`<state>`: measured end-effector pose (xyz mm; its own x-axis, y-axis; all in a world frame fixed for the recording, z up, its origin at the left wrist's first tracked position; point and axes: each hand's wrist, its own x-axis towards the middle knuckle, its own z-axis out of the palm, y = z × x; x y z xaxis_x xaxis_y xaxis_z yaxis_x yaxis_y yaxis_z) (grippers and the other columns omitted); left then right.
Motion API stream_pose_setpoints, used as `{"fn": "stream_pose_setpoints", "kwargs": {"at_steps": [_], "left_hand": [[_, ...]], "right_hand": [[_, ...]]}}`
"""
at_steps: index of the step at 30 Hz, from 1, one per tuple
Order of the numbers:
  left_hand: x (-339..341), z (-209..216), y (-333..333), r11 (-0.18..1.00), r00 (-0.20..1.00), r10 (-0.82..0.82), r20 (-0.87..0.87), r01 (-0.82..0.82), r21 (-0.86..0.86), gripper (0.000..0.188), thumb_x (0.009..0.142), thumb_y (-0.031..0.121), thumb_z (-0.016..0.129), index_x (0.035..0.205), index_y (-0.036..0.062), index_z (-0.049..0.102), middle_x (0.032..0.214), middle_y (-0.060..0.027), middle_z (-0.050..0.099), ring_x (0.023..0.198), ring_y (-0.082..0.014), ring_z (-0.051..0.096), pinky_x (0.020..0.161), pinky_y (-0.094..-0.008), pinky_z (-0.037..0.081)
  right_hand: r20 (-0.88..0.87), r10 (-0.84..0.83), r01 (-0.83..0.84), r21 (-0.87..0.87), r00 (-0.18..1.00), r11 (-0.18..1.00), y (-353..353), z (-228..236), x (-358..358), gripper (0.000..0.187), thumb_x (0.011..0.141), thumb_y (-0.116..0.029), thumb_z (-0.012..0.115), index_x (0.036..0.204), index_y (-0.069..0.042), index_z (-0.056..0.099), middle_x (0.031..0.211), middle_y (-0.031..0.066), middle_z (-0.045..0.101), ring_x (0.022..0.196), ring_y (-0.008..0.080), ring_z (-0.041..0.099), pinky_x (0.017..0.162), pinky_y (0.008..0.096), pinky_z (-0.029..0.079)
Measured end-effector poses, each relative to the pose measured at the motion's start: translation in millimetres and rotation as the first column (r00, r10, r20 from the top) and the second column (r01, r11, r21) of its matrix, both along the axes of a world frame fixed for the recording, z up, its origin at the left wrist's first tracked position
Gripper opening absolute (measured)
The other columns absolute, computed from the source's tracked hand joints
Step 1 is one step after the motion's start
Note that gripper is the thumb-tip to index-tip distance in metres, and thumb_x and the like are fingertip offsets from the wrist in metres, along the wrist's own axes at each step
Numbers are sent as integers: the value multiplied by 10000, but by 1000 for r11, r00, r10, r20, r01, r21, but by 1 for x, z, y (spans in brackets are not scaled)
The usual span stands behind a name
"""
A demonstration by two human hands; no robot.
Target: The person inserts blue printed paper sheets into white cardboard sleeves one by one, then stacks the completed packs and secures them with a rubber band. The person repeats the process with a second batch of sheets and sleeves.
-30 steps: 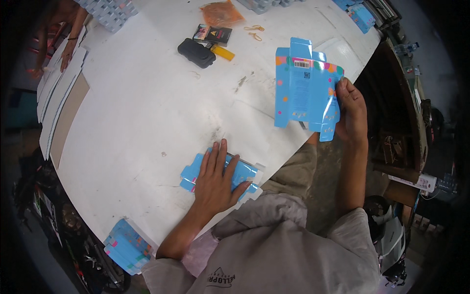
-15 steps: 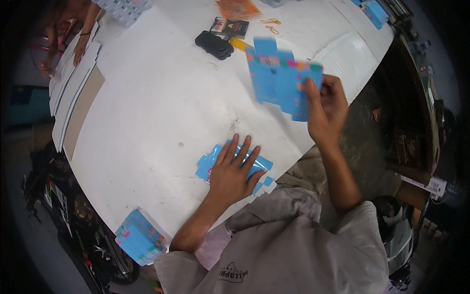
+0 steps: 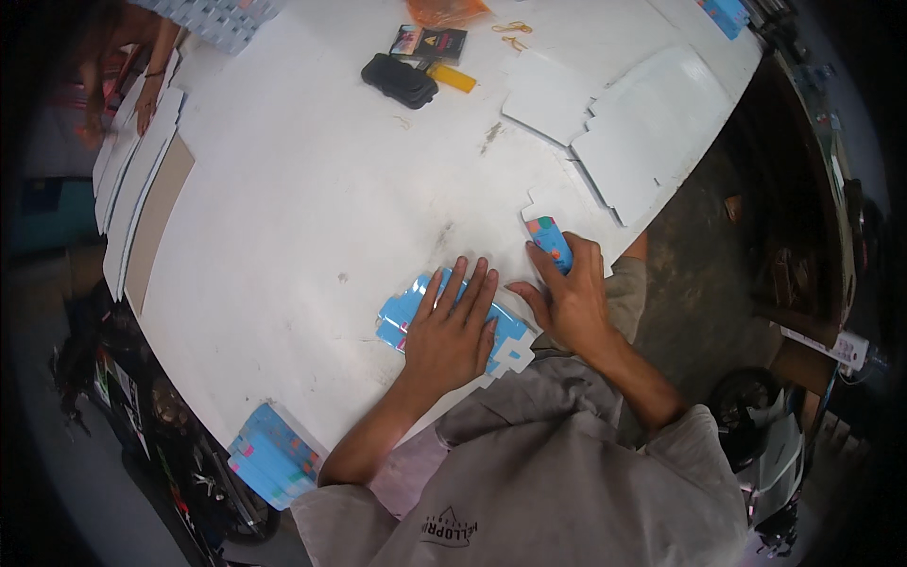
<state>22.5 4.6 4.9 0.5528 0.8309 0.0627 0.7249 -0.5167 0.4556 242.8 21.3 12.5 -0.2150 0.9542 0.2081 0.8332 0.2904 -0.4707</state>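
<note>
1. The left hand (image 3: 449,333) lies flat on some blue cards (image 3: 402,304) on the white table (image 3: 283,217). Its fingers are a little bit apart and do not pinch anything.
2. From the left hand, the right hand (image 3: 578,300) is between 2 and 3 o'clock. Its thumb and pointing finger are spread apart. I cannot tell what its other fingers do, because they are partly hidden.
3. At the right hand's 11 o'clock is a small box card (image 3: 551,242). A blue part with bright spots shows, and white parts stick out around it. The pointing finger touches the blue part.
4. From the left hand, more blue cards sit in a pile (image 3: 272,458) at 8 o'clock, on the table's corner.
5. Big white cards (image 3: 661,123) lie between 1 and 2 o'clock.
6. Near 12 o'clock are a black case (image 3: 400,81), a yellow lighter (image 3: 453,77) and an orange bag (image 3: 446,11).
7. At 10 o'clock, another person's hand (image 3: 147,102) is on big boards (image 3: 159,222).
</note>
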Motion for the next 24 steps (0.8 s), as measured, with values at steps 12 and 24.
{"fn": "stream_pose_setpoints", "kwargs": {"at_steps": [12,24], "left_hand": [[20,-2,4,999,1000,-27,-6,27,-24,633,1035,308,529,1573,-8,420,1639,-208,414,1561,-385,310,1265,-592,198],[19,-6,4,990,988,-137,-76,140,37,766,845,237,659,1540,-20,466,1646,-242,388,1542,-424,339,1238,-640,229]], "right_hand": [[201,44,-45,-2,979,999,-7,-21,4,606,955,-274,698,1479,-14,539,1222,147,575,1377,382,465,1118,607,322],[-251,50,-153,-410,967,899,1,12,-13,125,887,-42,625,1000,-3,661,850,208,695,809,422,663,825,495,452]]}}
